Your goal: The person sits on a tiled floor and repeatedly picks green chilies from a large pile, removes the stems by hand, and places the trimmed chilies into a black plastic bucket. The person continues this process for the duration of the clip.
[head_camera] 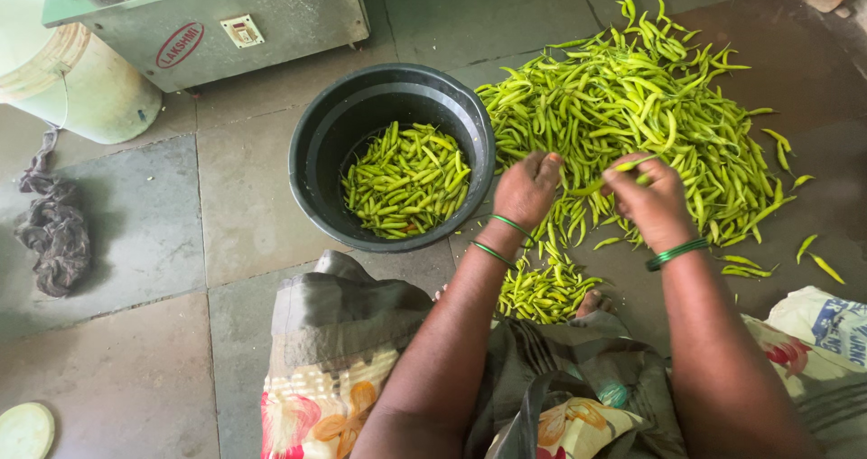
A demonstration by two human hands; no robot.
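A big heap of green chillies (632, 107) lies on the stone floor ahead of me. My right hand (648, 202) is closed on one green chilli (623, 166) that points toward my left hand (526, 188), whose fingers are pinched at its other end. Both wrists wear green bangles. A black round tub (312, 143) to the left holds several green chillies (405, 179). A small pile of chillies (542, 287) sits just in front of my lap, under my left wrist.
A grey metal machine (208, 21) stands at the top left, a pale green bucket (63, 75) beside it. A dark rag (52, 229) lies at the left. A few stray chillies (817, 259) lie at the right, near a printed sack (826, 324).
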